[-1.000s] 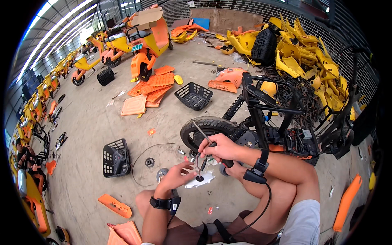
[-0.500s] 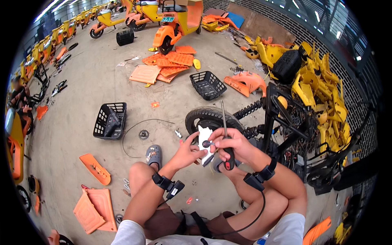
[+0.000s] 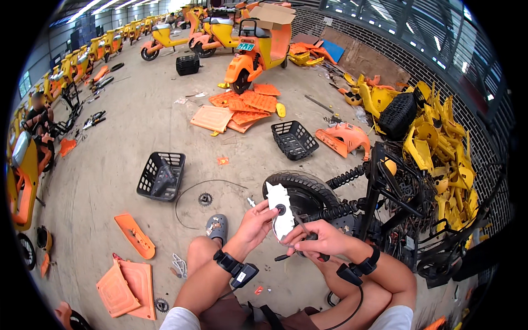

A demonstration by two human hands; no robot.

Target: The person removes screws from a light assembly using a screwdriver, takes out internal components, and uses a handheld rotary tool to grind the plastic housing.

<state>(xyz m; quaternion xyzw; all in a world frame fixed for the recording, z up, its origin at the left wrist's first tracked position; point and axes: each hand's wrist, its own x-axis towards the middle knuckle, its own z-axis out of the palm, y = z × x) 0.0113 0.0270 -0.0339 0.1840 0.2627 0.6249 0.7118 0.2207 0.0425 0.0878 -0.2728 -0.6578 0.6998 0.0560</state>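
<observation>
My left hand (image 3: 257,223) has its fingers clamped on the edge of a white cover plate (image 3: 281,212), held upright in front of the black wheel (image 3: 301,192) of a stripped scooter frame (image 3: 396,203). My right hand (image 3: 319,242) is fisted round a dark-handled tool (image 3: 300,250), tip at the plate's lower edge. Black basket (image 3: 161,176) & a small sprocket (image 3: 205,199) sit on the concrete floor (image 3: 110,148) to my left.

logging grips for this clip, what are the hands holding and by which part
The left hand holds a white flat cover piece by its left edge. The right hand grips a dark-handled tool by its handle.
</observation>
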